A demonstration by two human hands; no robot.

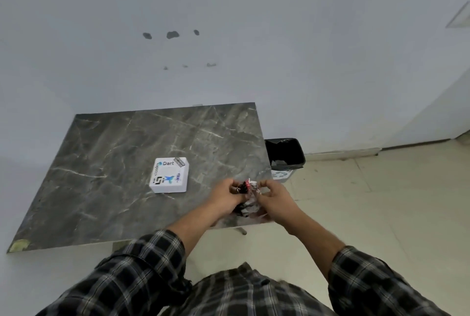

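Crumpled wrapper bundle (248,188), black, red and white, sits just right of the frame's centre, above the table's near right corner; blur hides what it really is. The left hand (225,195) pinches its left side with curled fingers, and the right hand (273,197) pinches its right side the same way. The step looks like gathering or pulling apart this scrap. The next move probably calls for a firm one-hand hold and a carry rightward.

A dark marble-patterned table (114,163) fills the left and middle of the frame. A white stickered box (170,175) lies at its centre. A black-lined bin (284,153) stands just beside its right edge. A pale tiled floor (381,201) spreads right, and a grey scuffed wall (229,10) rises behind.
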